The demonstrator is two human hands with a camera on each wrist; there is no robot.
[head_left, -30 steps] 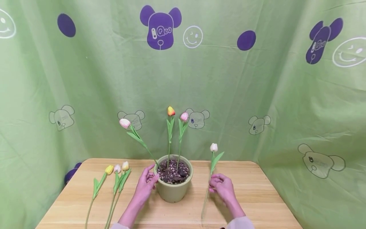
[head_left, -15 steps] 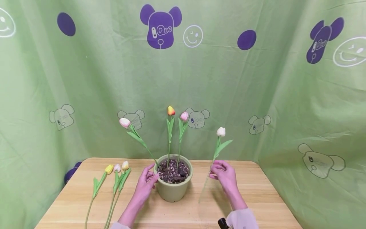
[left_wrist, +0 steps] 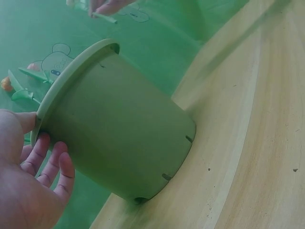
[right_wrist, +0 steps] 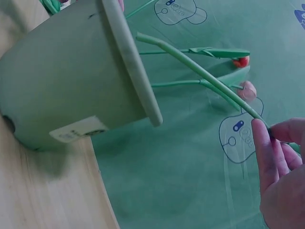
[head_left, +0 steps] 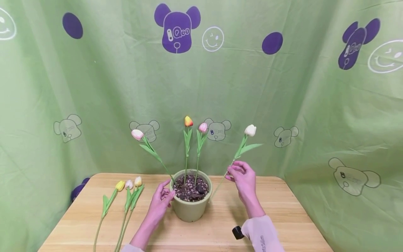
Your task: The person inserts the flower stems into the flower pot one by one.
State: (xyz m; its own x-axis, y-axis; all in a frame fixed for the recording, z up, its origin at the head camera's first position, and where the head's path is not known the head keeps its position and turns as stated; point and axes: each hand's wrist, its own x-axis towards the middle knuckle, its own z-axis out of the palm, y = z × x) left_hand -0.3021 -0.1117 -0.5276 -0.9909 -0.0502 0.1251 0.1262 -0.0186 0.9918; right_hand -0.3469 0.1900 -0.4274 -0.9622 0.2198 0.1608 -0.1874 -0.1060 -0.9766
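Right grip (head_left: 244, 178): fingertips and thumb pinch the stem of the white tulip (head_left: 250, 130), right of the pot (head_left: 189, 211). Stem axis slants, bloom up and away from the pot, foot down toward its right rim; foot just beside the rim, small gap in the wrist views. Right hand has the tulip; left is across the pot from it.

Left grip (head_left: 161, 201): thumb and fingers hold the pot's left rim.

Pot upright, contains dark soil (head_left: 185, 190) and three tulips: red-yellow (head_left: 188, 121) and pink (head_left: 203, 128) near upright, pink-white (head_left: 137, 134) leaning left. Left of pot, lying on the surface (head_left: 264, 224): yellow tulip (head_left: 120, 186), two pale tulips (head_left: 138, 181).
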